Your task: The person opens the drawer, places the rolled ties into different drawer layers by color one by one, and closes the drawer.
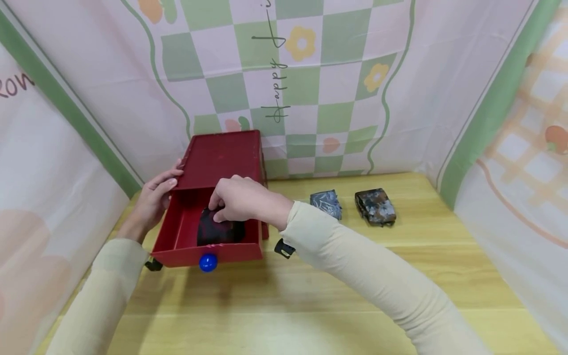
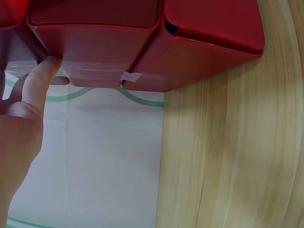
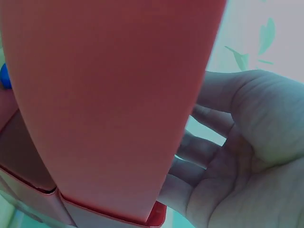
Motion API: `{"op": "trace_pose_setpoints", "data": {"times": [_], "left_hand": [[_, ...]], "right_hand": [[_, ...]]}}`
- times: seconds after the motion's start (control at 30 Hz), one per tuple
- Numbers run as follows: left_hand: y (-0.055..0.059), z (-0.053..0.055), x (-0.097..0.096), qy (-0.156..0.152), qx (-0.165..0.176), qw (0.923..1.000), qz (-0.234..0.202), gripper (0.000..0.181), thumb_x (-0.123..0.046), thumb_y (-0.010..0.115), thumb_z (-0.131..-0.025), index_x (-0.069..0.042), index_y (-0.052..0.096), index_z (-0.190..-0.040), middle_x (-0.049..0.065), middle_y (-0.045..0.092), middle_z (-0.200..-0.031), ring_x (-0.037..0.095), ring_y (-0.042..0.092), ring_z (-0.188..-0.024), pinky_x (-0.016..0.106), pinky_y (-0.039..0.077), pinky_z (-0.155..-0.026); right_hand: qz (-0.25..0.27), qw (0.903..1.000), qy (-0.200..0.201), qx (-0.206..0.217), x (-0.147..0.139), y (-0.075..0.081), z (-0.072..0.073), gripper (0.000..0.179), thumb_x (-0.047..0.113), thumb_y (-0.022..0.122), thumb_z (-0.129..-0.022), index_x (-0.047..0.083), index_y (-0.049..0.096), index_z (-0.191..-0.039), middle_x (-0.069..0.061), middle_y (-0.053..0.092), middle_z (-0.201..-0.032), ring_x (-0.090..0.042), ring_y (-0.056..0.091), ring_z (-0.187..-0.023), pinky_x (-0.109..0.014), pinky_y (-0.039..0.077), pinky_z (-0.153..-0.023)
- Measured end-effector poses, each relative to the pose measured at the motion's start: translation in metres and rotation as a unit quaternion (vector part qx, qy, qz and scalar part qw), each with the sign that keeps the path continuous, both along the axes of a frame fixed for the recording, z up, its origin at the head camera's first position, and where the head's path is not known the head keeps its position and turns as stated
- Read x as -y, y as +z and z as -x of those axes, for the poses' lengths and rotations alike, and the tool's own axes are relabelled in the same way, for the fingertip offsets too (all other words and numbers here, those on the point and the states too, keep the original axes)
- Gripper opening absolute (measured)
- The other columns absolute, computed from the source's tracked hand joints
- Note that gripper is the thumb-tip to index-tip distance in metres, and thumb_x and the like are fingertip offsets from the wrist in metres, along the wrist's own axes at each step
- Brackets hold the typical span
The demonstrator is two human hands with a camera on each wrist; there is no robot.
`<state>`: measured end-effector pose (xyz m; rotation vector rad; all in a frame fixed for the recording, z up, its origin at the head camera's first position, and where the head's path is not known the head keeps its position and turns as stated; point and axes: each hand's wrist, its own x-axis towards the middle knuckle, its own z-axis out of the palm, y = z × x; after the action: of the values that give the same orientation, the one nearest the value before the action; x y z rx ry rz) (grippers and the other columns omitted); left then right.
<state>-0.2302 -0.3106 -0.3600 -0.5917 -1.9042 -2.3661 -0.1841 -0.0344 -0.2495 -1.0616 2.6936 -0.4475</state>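
A red drawer box (image 1: 226,155) stands at the back left, its top drawer (image 1: 177,241) pulled out, with a blue ball knob (image 1: 208,263) on the front. A dark folded cloth (image 1: 217,232) is inside the drawer. My right hand (image 1: 241,199) reaches in from above and pinches the cloth's upper edge between thumb and fingers. In the right wrist view, the red drawer wall (image 3: 109,109) hides the cloth and the fingertips of the right hand (image 3: 237,156). My left hand (image 1: 153,202) rests against the box's left side, its fingers (image 2: 40,83) touching the red wall.
Right of the box, a grey-blue patterned folded cloth (image 1: 326,203) and a camouflage folded cloth (image 1: 375,207) lie on the wooden table (image 1: 337,296). Printed curtains (image 1: 301,88) enclose the table at the back and both sides.
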Motion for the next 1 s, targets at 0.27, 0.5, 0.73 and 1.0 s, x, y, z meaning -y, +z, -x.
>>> {"op": "trace_pose_setpoints", "data": {"times": [0.27,0.5,0.73,1.0], "left_hand": [[0.000,-0.001,-0.001,0.003,-0.002,1.0000,-0.002,0.029,-0.008,0.049,-0.107,-0.014,0.074,-0.121,0.007,0.023,-0.167,0.006,0.052,-0.132,0.023,0.058,-0.074],[0.001,-0.002,-0.001,0.003,0.000,1.0000,0.000,0.030,-0.008,0.048,-0.107,-0.014,0.073,-0.123,0.006,0.022,-0.167,0.010,0.049,-0.136,0.025,0.059,-0.074],[0.001,-0.001,-0.002,0.002,0.004,1.0000,-0.006,0.030,-0.007,0.048,-0.107,-0.013,0.073,-0.123,0.006,0.021,-0.168,0.026,0.020,-0.153,0.026,0.058,-0.079],[0.001,-0.001,0.000,0.005,0.003,0.9999,0.012,0.030,-0.011,0.048,-0.107,-0.015,0.072,-0.126,0.004,0.023,-0.167,0.027,0.018,-0.153,0.029,0.056,-0.087]], "right_hand": [[0.046,0.9987,0.022,-0.002,-0.015,-0.002,-0.007,0.029,0.030,0.071,-0.097,0.019,0.073,-0.123,0.003,0.072,-0.117,-0.014,0.061,-0.109,-0.030,0.048,-0.092],[0.155,0.9869,0.043,-0.004,-0.032,-0.003,-0.016,0.022,0.028,0.064,-0.101,0.017,0.072,-0.119,0.007,0.074,-0.104,-0.006,0.066,-0.093,-0.024,0.050,-0.085],[0.265,0.9627,0.042,0.032,-0.044,-0.001,-0.038,0.020,0.032,0.061,-0.103,0.018,0.070,-0.113,0.007,0.072,-0.091,-0.010,0.064,-0.075,-0.026,0.052,-0.072],[0.357,0.8974,0.108,0.235,-0.045,-0.009,-0.060,0.029,0.025,0.047,-0.110,0.004,0.062,-0.122,-0.004,0.073,-0.089,-0.017,0.070,-0.081,-0.033,0.059,-0.077]]}}
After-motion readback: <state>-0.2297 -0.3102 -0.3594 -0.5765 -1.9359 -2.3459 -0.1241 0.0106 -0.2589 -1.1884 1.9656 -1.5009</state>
